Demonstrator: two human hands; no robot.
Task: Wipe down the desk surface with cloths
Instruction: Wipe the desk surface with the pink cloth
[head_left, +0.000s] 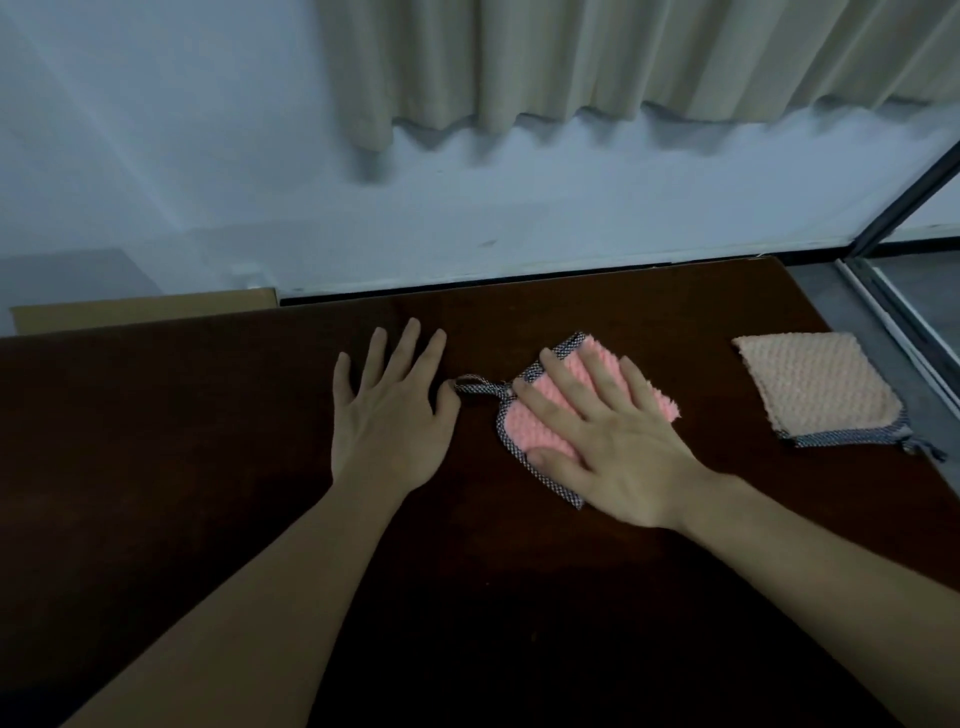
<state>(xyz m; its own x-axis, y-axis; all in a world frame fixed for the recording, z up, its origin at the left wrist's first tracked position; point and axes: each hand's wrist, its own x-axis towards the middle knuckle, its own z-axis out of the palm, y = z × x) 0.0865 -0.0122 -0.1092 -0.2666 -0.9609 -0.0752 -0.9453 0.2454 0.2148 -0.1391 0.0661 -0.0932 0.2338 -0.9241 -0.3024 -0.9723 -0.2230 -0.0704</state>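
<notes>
A dark brown wooden desk (208, 467) fills the lower part of the head view. A pink cloth (524, 431) with a grey checked border and a hanging loop lies on it, right of centre. My right hand (608, 441) lies flat on this cloth with straight, spread fingers pressing it down. My left hand (389, 410) rests flat on the bare wood just left of the cloth, fingers straight, its thumb touching the cloth's loop. A second, peach-coloured cloth (815, 384) with the same grey border lies folded near the desk's right edge, apart from both hands.
The desk's far edge meets a pale wall (467, 218) below beige curtains (623, 57). A cardboard piece (145, 309) stands behind the desk at the left. A metal-framed glass panel (904, 291) runs along the right side.
</notes>
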